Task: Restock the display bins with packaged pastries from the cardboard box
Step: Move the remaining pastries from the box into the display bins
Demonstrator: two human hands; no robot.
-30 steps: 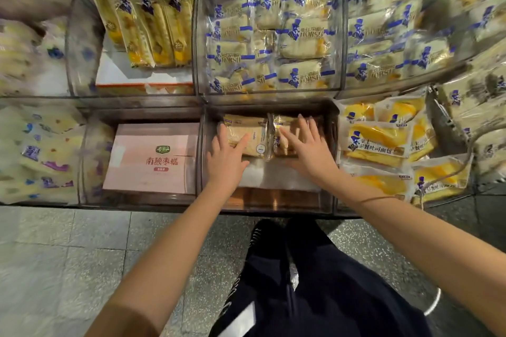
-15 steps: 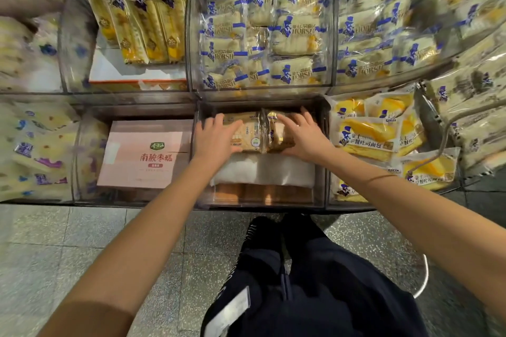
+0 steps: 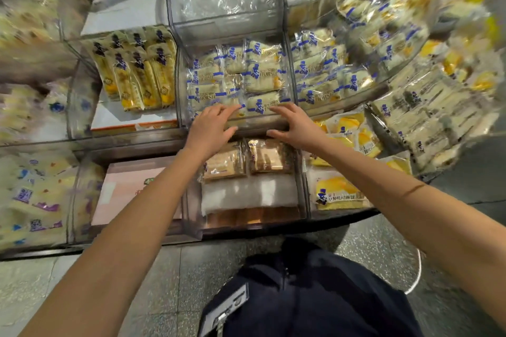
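Both hands have let go of the two brown pastry packs (image 3: 269, 157) and moved up. The packs now lie side by side in the bin (image 3: 252, 216) just below the middle of the frame, on a soft white sheet (image 3: 249, 191). I think this bin still needs more.

The left hand (image 3: 209, 128) and right hand (image 3: 297, 126) are apart, fingers spread and holding nothing. They are at the clear front of the blue-and-white packs (image 3: 260, 76).

The wrappers look shiny and crinkly.

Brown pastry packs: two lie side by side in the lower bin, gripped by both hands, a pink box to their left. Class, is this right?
Wrong on the hands: the head view shows the left hand and right hand at the front edge of the upper bin, off the brown pastry packs. The rest holds.
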